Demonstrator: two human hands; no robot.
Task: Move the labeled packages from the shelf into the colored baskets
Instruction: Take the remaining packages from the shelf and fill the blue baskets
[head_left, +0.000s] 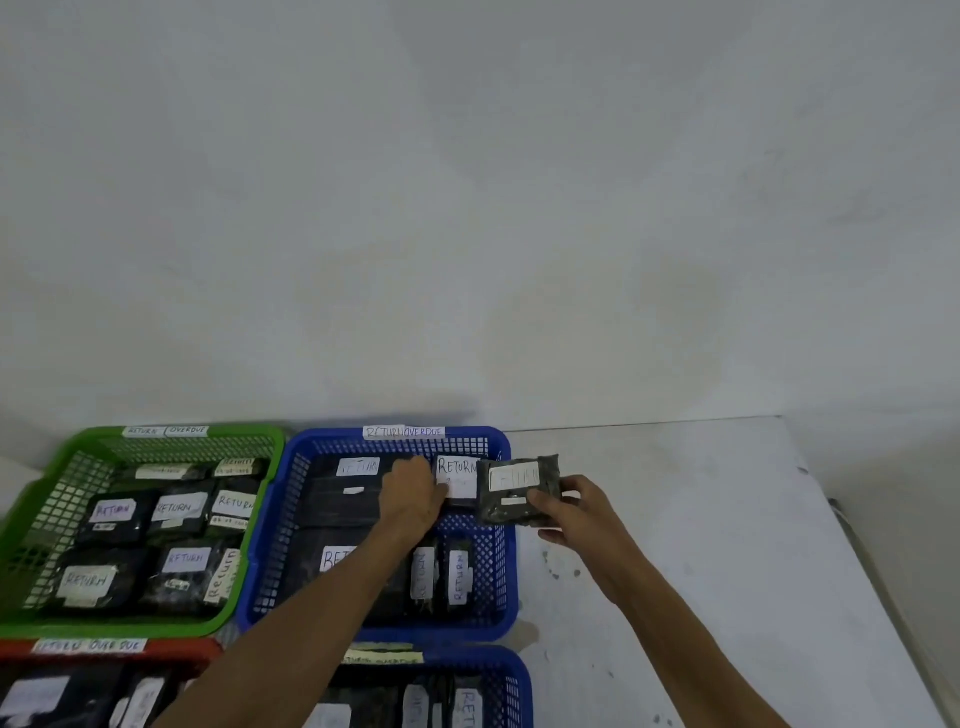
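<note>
My right hand (569, 512) grips a dark package with a white label (517, 486), held upright over the right rim of the far blue basket (506, 566). Inside that basket, my left hand (410, 493) reaches to a black package marked RETURN (457, 475) at the back; whether the fingers grip it or only touch it is hidden. Several more black RETURN packages lie in the blue basket. A green basket (52, 483) to the left holds several labeled packages too.
A red basket (104, 652) and a second blue basket (519, 670) sit at the near edge, both with packages. All baskets carry RETURN OVERDUE tags. The white table surface (701, 545) stretches right of the baskets to its edge. A plain wall stands behind.
</note>
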